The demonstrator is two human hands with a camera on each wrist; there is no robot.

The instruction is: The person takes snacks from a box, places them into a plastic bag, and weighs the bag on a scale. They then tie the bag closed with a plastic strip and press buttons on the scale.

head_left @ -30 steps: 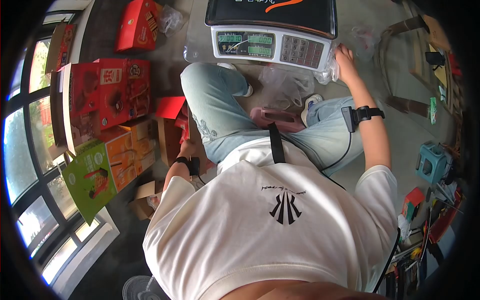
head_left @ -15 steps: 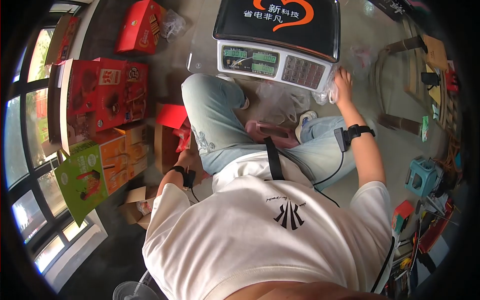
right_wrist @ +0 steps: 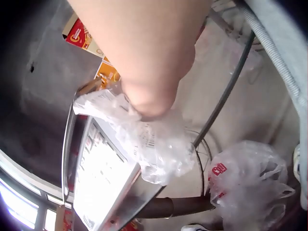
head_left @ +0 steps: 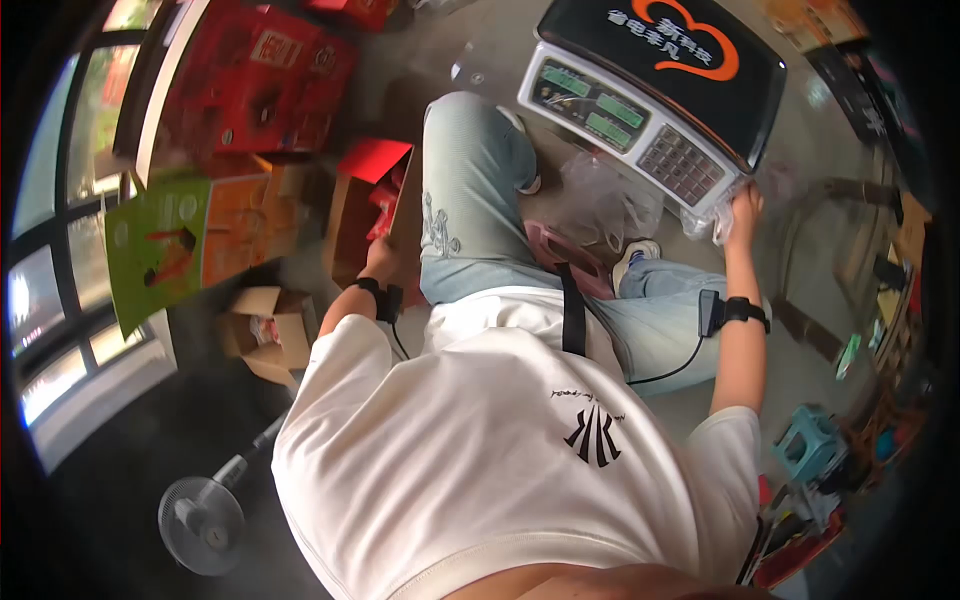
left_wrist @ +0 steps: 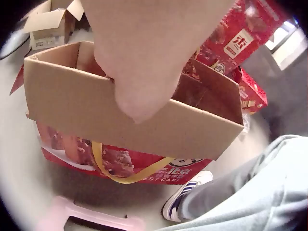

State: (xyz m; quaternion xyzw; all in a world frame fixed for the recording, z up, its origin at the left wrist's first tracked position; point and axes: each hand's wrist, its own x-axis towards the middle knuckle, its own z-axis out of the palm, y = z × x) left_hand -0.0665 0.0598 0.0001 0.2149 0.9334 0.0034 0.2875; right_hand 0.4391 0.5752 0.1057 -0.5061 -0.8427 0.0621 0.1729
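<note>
At my left side my left hand point(head_left: 380, 262) grips the edge of an open cardboard box point(left_wrist: 77, 91). Its thumb lies over the bare flap, and the fingers go out of sight behind it. This box has a red printed side with a yellow ribbon handle point(left_wrist: 130, 179); red packets point(head_left: 383, 212) show inside. On the other side, my right hand point(head_left: 742, 212) holds a crumpled clear plastic bag point(right_wrist: 161, 147) at the near right corner of a digital scale point(head_left: 625, 120). The right fingertips are hidden by the hand in the right wrist view.
A pink plastic stool point(head_left: 565, 262) and another clear plastic bag point(head_left: 610, 195) lie between my legs. Large red cartons point(head_left: 255, 85) and a green carton point(head_left: 155, 245) stand on the left. Behind are a small open carton point(head_left: 268, 330) and a fan point(head_left: 202, 525). A teal stool point(head_left: 810, 442) stands right.
The head view has turned, so the scale appears farther right and slanted, and the fan has come into sight. Both hands keep to the same places, at the box and at the scale's corner.
</note>
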